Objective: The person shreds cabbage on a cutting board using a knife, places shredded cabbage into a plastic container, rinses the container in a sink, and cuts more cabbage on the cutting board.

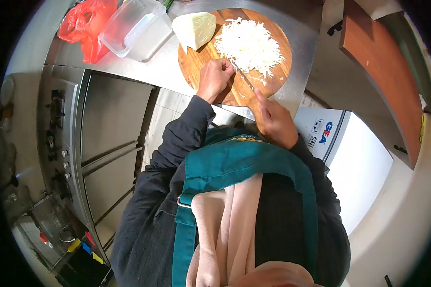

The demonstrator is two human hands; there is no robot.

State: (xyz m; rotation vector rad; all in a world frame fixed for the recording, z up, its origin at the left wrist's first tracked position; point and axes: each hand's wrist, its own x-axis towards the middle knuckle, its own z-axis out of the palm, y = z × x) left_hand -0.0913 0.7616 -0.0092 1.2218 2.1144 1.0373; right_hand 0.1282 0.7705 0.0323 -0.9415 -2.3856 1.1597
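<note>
On a round wooden cutting board (189, 71) lies a heap of shredded pale cabbage (249, 44). A larger cut piece of cabbage (194, 29) rests at the board's left edge. My right hand (277, 122) is closed around the handle of a knife (243, 76), whose blade points up and left beside the shreds. Near the blade's tip, my left hand (216, 76) is closed, its fingertips pinched together at the lower part of the board. Whatever those fingers hold is too small to make out.
Left of the board on the metal counter (115, 71) stand a clear plastic container (138, 31) and a red plastic bag (92, 26). A stove (60, 129) is at the left. A white fridge (357, 162) stands at the right, below a brown wooden panel (383, 81).
</note>
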